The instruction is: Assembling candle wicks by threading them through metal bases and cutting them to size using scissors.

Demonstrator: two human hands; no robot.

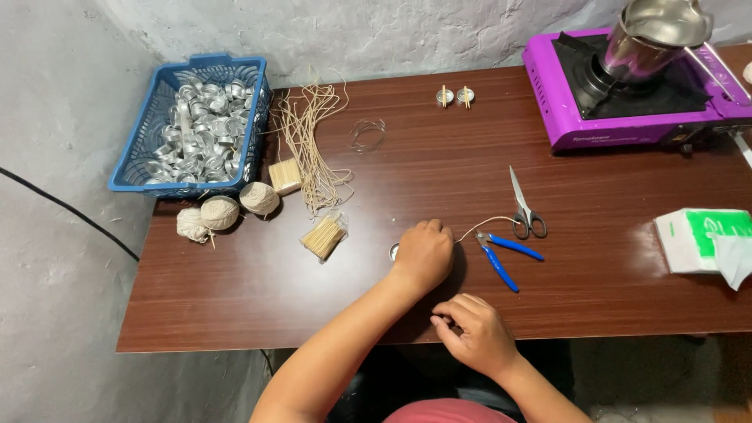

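My left hand (424, 252) rests on the brown table (235, 290), closed over a small metal cup (394, 251) whose rim peeks out at its left. A pale wick string (486, 222) runs from under that hand toward the scissors. At the table's front edge my right hand (472, 333) has its fingers pinched together; what it pinches is too small to tell. Blue-handled pliers (498, 257) lie just right of my left hand. Grey-handled scissors (523, 207) lie beyond them.
A blue basket (133, 153) of metal cups stands at back left, beside loose wicks (309, 145), three twine balls (220, 211) and bundled sticks (323, 236). Two cups with sticks (454, 96) sit at the back. A purple stove (548, 86) carries a steel pot (650, 35). Tissue pack (701, 239) at right.
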